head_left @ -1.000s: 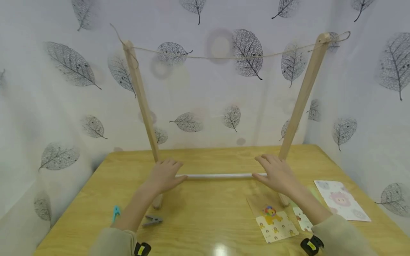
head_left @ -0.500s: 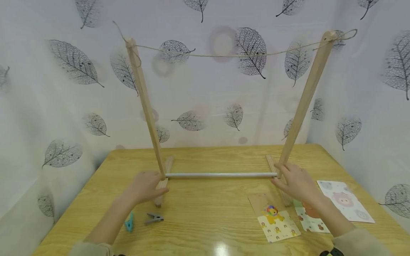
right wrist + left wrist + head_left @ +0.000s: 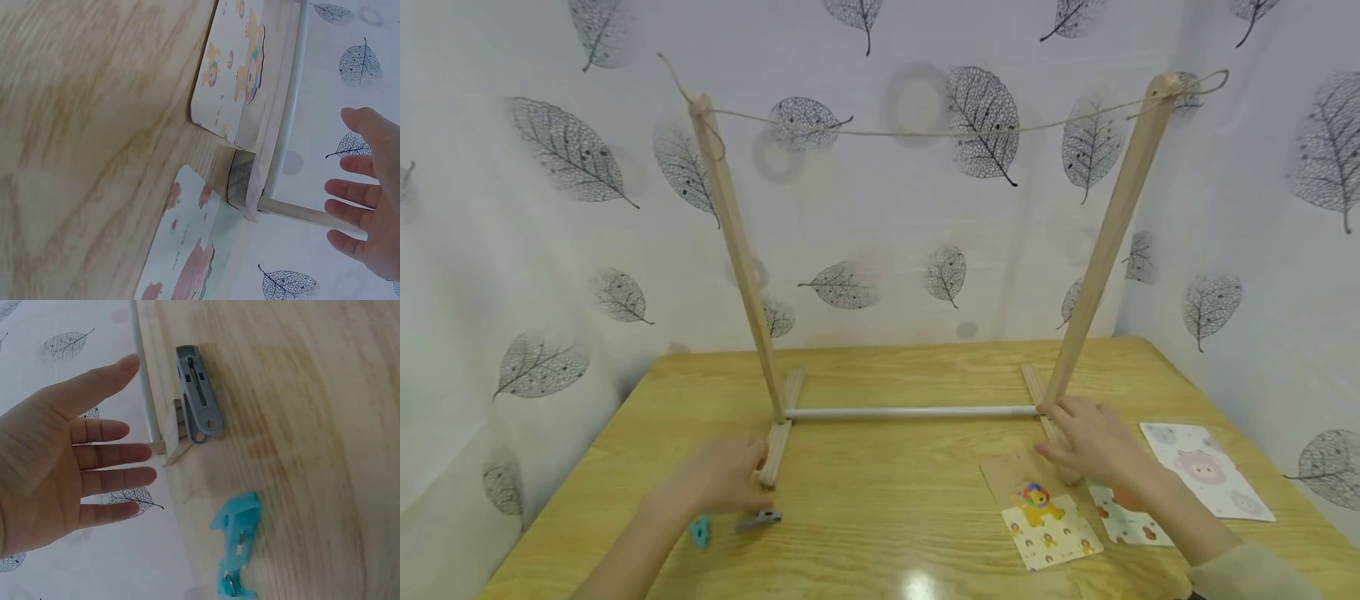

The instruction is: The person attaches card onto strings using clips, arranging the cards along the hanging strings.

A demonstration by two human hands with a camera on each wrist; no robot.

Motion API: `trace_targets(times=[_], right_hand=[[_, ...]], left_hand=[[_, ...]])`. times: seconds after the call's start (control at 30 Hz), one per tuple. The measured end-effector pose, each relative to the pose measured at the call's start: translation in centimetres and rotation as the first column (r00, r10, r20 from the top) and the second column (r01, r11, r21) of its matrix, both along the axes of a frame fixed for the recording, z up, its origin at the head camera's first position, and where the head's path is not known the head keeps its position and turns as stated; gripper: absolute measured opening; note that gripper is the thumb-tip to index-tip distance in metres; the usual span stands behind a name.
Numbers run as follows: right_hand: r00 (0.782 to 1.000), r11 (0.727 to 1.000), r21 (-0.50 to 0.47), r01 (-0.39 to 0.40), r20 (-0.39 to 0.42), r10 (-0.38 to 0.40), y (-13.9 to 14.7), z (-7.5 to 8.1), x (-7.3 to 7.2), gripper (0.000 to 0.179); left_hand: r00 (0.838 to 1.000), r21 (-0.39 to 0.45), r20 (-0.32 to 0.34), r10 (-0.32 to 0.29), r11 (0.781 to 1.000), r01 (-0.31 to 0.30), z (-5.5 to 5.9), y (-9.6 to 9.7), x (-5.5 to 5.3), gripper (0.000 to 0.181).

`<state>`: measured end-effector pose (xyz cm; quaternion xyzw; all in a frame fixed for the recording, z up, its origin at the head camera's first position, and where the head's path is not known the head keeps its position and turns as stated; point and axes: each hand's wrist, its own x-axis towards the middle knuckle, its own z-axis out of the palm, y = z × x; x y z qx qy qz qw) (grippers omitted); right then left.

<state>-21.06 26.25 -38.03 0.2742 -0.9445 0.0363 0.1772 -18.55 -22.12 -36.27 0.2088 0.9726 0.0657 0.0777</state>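
My left hand (image 3: 718,477) hovers over the table by the left foot of a wooden stand, just above a grey clothes peg (image 3: 762,520). In the left wrist view its fingers are spread and hold nothing; the grey peg (image 3: 200,394) and teal clothes pegs (image 3: 240,528) lie beyond them. My right hand (image 3: 1093,442) is at the base of the stand's right post (image 3: 1108,242); in the right wrist view its fingers (image 3: 353,190) are extended with nothing in them. A white rod (image 3: 910,412) joins the stand's feet, and a string (image 3: 910,133) runs between the post tops.
Right of centre lies a card with a lion (image 3: 1052,529), partly next to a green-edged card (image 3: 1131,517). A white card with a pink animal (image 3: 1206,471) lies further right. Leaf-patterned curtain (image 3: 880,208) surrounds the wooden table (image 3: 880,508).
Both hands have left the white rod and moved outward. The left hand has come down and nearer toward the pegs, while the right stays by the right post's base.
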Motion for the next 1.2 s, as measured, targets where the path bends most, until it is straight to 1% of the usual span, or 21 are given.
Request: trace_targets(times=[0.2,0.27,0.4,0.47,0.5,0.6,0.7,0.83,0.97,1.07,1.2], right_hand=[[0.998,1.000,0.010,-0.015,0.058,0.015,0.1,-0.7,0.3,0.040],[0.997,1.000,0.012,-0.021,0.075,0.020,0.1,-0.9,0.3,0.039],[0.995,1.000,-0.010,-0.025,0.096,0.026,-0.2,-1.4,0.5,0.037],[0.992,0.999,-0.025,-0.024,0.120,0.027,-0.4,-1.6,0.6,0.036],[0.990,0.999,-0.030,-0.028,0.136,0.032,-0.5,-1.6,0.6,0.035],[0.984,0.999,-0.028,-0.037,0.171,0.041,-0.7,-1.9,0.5,0.035],[0.983,0.998,-0.011,-0.057,0.176,0.058,-0.7,-2.2,0.3,0.037],[0.982,0.996,0.014,-0.088,0.167,0.084,-0.7,-2.6,0.2,0.041],[0.978,0.993,0.033,-0.111,0.182,0.104,-0.6,-2.8,0.1,0.044],[0.974,0.992,0.041,-0.118,0.197,0.107,-0.6,-2.9,0.0,0.046],[0.968,0.991,0.060,-0.119,0.228,0.103,-0.6,-2.9,0.0,0.046]], left_hand=[[0.999,-0.008,0.023,-0.034,0.999,0.034,-0.4,-0.3,0.6,0.046],[0.998,0.010,0.051,-0.037,0.999,0.036,-0.5,-0.3,0.7,0.047],[0.995,0.017,0.092,-0.029,0.999,0.027,-0.7,-0.4,0.7,0.046],[0.995,0.005,0.100,-0.026,1.000,0.025,-0.9,-0.4,0.6,0.044],[0.993,0.006,0.114,-0.015,1.000,0.014,-1.0,-0.3,0.6,0.043],[0.991,0.006,0.135,-0.013,1.000,0.013,-1.3,-0.3,0.6,0.041],[0.989,0.004,0.150,-0.017,1.000,0.017,-1.8,-0.3,0.5,0.039],[0.991,-0.021,0.130,-0.041,0.999,0.044,-2.4,-0.5,0.4,0.034],[0.991,-0.010,0.121,-0.052,0.999,0.053,-2.5,-0.6,0.6,0.029],[0.992,-0.005,0.119,-0.047,0.999,0.048,-2.3,-0.5,0.8,0.027],[0.993,-0.018,0.120,-0.014,1.000,0.016,-2.1,-0.4,1.0,0.028]])
